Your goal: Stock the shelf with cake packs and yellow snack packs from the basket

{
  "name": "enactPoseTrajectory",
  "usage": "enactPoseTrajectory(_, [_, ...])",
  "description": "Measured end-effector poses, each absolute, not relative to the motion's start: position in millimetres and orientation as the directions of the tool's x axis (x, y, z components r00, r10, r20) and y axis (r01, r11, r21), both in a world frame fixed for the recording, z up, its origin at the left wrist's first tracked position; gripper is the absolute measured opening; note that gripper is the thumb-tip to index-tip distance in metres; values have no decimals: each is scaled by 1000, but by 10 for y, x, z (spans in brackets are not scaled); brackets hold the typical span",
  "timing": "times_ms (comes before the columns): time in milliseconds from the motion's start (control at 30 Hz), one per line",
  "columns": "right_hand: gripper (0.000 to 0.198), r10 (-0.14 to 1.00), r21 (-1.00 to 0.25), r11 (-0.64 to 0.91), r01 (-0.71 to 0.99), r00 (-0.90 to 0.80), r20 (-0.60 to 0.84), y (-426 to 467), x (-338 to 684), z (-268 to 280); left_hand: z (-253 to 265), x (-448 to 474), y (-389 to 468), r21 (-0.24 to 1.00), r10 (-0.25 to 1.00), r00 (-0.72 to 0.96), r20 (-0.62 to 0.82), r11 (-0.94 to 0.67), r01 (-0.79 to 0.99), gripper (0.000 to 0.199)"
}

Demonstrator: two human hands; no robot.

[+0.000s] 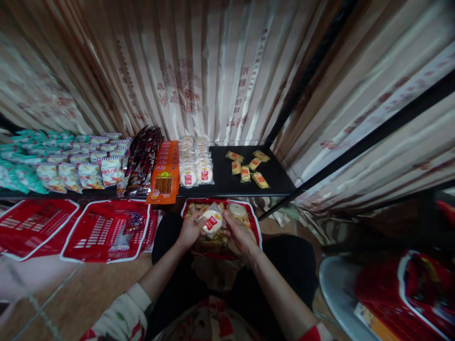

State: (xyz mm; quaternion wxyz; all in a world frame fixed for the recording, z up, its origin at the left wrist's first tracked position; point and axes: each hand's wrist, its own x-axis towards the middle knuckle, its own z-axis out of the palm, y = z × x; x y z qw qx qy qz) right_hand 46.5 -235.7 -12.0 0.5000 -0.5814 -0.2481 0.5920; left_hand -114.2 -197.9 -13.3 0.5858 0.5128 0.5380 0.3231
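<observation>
A round white cake in a clear wrapper with a red label (212, 221) is held up between my hands, over a red basket (258, 227). My left hand (189, 232) grips its left edge. My right hand (241, 235) has its fingers against the right side of the wrapper. Below, the basket holds several small yellow wrapped snacks (213, 244) and another round wrapped cake (237, 210). On the black shelf (222, 166) in front stand rows of the same round cakes (196, 163).
Small yellow packets (245, 174) lie loose on the shelf's right. Leftward come orange packets (163, 175), dark packets (144, 161) and white and green bags (78, 163). Red baskets (95, 227) sit below left. A grey stool (334, 284) stands right, by a black post (355, 166).
</observation>
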Motion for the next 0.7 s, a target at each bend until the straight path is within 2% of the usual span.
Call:
enactPoseTrajectory(200, [32, 858, -803, -383, -456, 145, -492, -2338, 396, -173, -37, -1100, -1914, 911, 904, 174, -390, 406, -67, 29])
enactPoseTrajectory(367, [33, 886, -837, -335, -433, 157, -436, -2295, 339, -155, -107, -1033, -1934, 865, 898, 139, -417, 439, -242, 39])
enactPoseTrajectory(467, [36, 903, -870, -307, -387, 170, -394, -2213, 370, -76, -126, -1019, -1920, 850, 897, 177, -406, 442, -288, 42])
enactPoseTrajectory(567, [38, 933, -929, -258, -264, 183, -311, -2075, 426, 22, -130, -1004, -1851, 834, 894, 211, -396, 446, -324, 43])
enactPoseTrajectory(700, [38, 952, -966, -232, -111, 180, -249, -1813, 478, 66, -166, -958, -1672, 866, 908, 125, -400, 419, -275, 32])
